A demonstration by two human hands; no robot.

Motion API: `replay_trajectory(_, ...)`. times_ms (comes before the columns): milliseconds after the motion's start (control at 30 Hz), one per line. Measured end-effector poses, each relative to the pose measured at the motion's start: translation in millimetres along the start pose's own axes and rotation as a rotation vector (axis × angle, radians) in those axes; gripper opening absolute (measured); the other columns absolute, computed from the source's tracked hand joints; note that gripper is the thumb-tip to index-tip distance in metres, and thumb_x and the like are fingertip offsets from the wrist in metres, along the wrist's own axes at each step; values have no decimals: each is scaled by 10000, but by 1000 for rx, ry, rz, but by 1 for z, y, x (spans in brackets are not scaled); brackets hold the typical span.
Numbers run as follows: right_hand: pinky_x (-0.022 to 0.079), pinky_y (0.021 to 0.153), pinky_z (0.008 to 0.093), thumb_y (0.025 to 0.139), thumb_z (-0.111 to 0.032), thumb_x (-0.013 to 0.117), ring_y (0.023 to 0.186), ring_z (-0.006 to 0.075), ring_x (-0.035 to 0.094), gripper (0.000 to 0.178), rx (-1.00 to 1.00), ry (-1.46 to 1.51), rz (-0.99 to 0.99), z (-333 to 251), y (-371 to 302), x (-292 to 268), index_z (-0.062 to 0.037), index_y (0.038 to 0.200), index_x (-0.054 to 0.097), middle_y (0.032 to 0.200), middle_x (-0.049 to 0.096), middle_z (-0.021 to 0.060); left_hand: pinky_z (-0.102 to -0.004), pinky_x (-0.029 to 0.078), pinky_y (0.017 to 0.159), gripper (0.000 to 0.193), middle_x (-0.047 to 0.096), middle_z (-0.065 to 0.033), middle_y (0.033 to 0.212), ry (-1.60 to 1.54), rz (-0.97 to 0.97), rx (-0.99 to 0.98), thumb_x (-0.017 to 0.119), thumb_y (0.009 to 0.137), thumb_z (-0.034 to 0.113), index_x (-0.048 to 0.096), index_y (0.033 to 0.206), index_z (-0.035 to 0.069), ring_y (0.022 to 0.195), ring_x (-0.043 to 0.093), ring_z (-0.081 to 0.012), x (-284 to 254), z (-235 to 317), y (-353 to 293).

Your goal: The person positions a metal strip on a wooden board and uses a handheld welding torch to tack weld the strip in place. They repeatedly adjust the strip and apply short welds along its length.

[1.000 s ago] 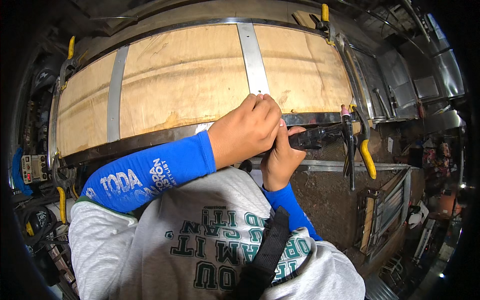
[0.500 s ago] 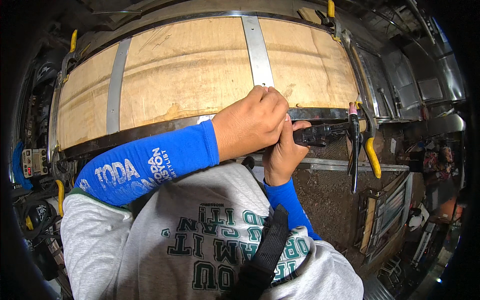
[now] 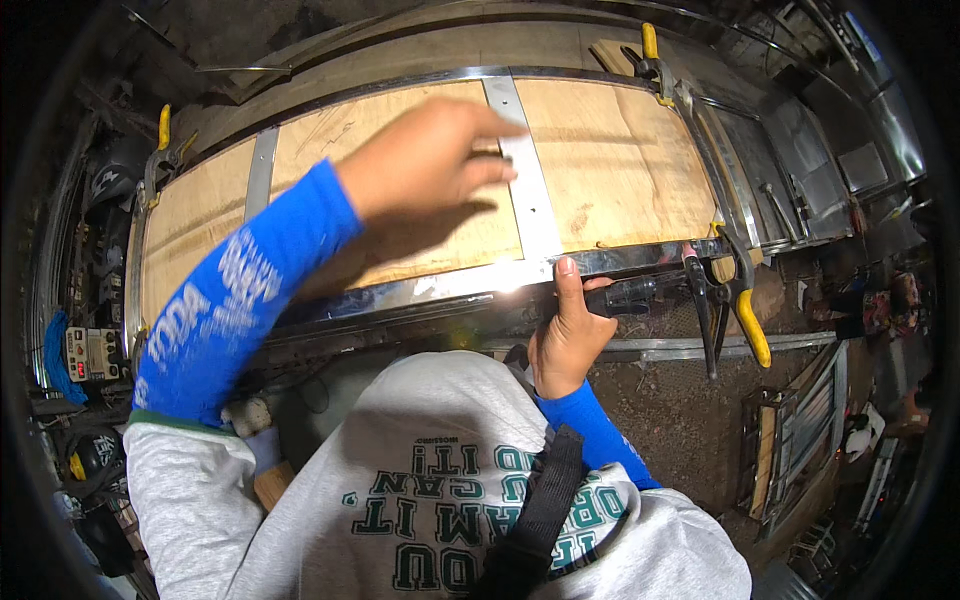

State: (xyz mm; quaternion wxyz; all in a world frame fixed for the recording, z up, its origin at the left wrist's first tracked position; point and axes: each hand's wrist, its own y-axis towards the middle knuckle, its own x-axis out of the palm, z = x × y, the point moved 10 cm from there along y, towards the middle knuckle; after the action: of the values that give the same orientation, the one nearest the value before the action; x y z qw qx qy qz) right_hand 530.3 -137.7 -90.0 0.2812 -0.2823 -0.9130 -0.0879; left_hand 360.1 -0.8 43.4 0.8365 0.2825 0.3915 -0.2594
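Observation:
Blurred by motion, my left hand (image 3: 430,160) is raised over a plywood panel (image 3: 620,150). Its fingers are apart, and nothing shows between them. Close to its fingertips lies a flat grey metal strip (image 3: 531,190) with small holes, crossing the panel. At the near edge of the shiny metal frame (image 3: 430,285), my right hand (image 3: 570,340) has its thumb up against the edge by the strip's end. The fingers of that hand are curled around a black cylindrical tool (image 3: 630,296), largely hidden by the hand and frame.
A yellow-handled clamp (image 3: 745,295) grips the frame's near right corner, with a black torch with a pink tip (image 3: 697,290) hanging beside it. More yellow-handled clamps stand at the far right (image 3: 652,70) and left (image 3: 160,150). A control box (image 3: 95,353) sits at left.
My left hand has lifted off the strip's near end and moved left and away over the panel, uncovering a hole. My right hand stays at the frame edge, its thumb now in full view.

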Motion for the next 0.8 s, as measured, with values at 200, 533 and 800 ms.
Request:
replay_trajectory(200, 566, 841, 317, 924, 27, 767, 963, 171, 691, 340, 139, 48, 167, 3, -1, 7, 53, 1239, 643, 1129, 714, 94, -445, 492, 1103, 917, 603, -311, 1424, 433, 57, -29, 847, 817, 524, 554, 1457, -64, 1313, 605, -427, -2, -55, 75)
replay_trajectory(533, 587, 818, 367, 900, -10, 778, 944, 248, 736, 341, 175, -100, 323, -1, -4, 16, 118, 1195, 663, 1132, 738, 174, -370, 464, 1113, 1002, 652, -289, 1357, -107, -400, -350, 944, 730, 532, 573, 1403, -112, 1289, 623, -340, 50, -165, 148)
replay_trajectory(800, 609, 851, 383, 926, 12, 736, 965, 263, 743, 341, 98, -110, 333, -3, -6, 20, 84, 1244, 638, 1133, 737, 165, -376, 509, 995, 693, 752, -223, 1187, -414, -611, -352, 977, 728, 415, 767, 1187, -59, 1122, 702, -324, 62, -147, 138)
